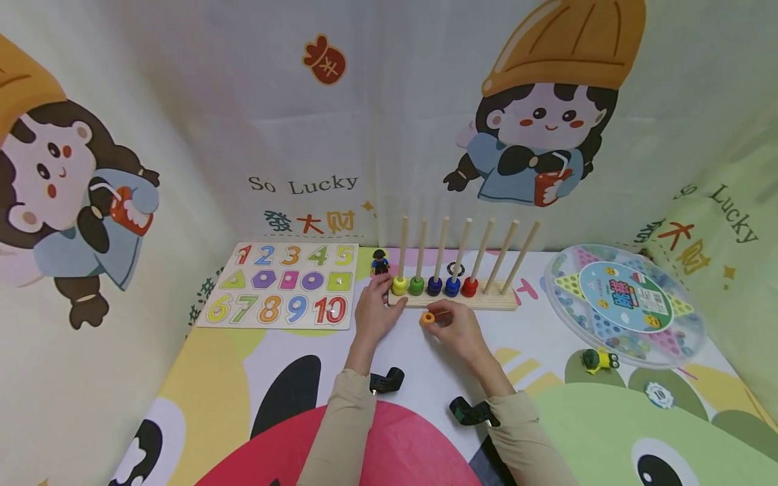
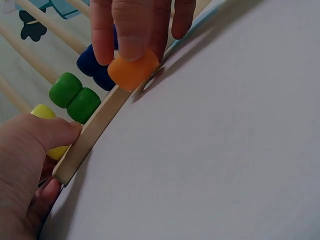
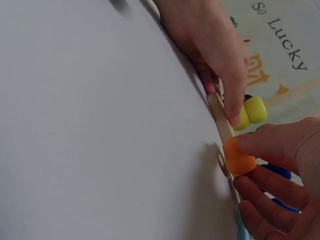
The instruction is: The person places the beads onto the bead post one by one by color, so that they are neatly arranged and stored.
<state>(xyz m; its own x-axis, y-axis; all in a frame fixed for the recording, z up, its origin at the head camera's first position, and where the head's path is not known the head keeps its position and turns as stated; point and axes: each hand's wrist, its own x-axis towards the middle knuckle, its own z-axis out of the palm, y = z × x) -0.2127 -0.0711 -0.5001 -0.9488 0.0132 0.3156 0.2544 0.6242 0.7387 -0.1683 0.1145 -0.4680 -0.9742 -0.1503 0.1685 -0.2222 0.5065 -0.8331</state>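
A wooden peg stand [image 1: 501,304] lies across the table with several upright pegs. Yellow beads [image 1: 399,287], green beads [image 1: 416,287], dark blue beads [image 1: 434,287], blue beads [image 1: 452,288] and red beads [image 1: 470,288] sit low on their pegs; the two rightmost pegs are bare. My left hand [image 1: 373,312] grips the left end of the stand, thumb by the yellow beads and other fingers partly hidden behind. Between thumb and fingers my right hand [image 1: 460,331] pinches an orange bead [image 3: 239,157], held close in front of the stand's front edge.
At the left lies a number and shape puzzle board [image 1: 277,302]. A small toy figure [image 1: 380,262] stands behind the stand's left end. On the right are a round clear game case [image 1: 626,297], a yellow-green toy [image 1: 600,360] and a round token [image 1: 660,395].
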